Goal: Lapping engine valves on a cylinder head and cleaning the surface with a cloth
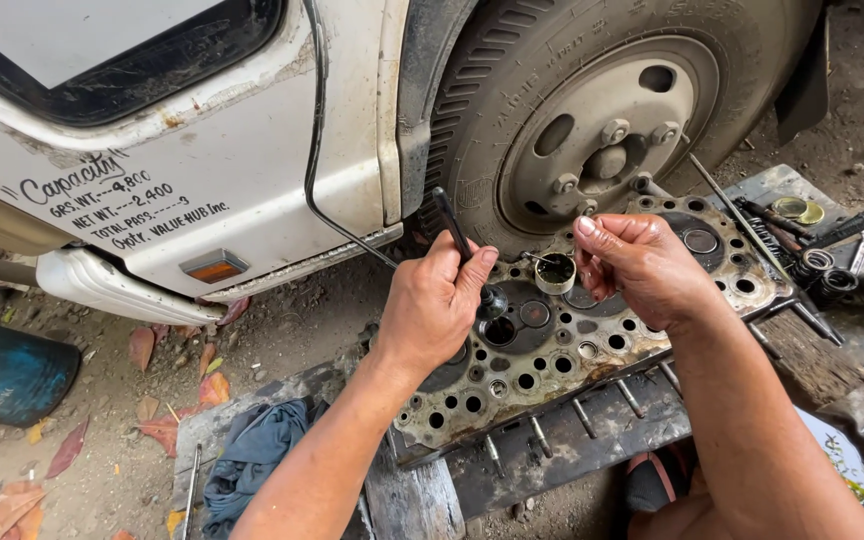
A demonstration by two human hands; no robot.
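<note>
My left hand (432, 305) grips a black stick-like tool (452, 225) whose lower end, with a dark round tip (493, 300), stands over a round port of the engine cylinder head (552, 345). My right hand (642, 265) holds a small round tin (556, 272) of dark paste just above the head, fingers pinched around it. The cylinder head is rusty and grimy, full of holes, and lies on wooden planks (592, 425) on the ground.
A white truck body (182, 150) and its front wheel (592, 130) stand right behind the head. Springs, rings and small parts (812, 265) lie on a metal sheet at right. A blue-grey rag (252, 455) lies at lower left, a blue drum (7, 370) at far left.
</note>
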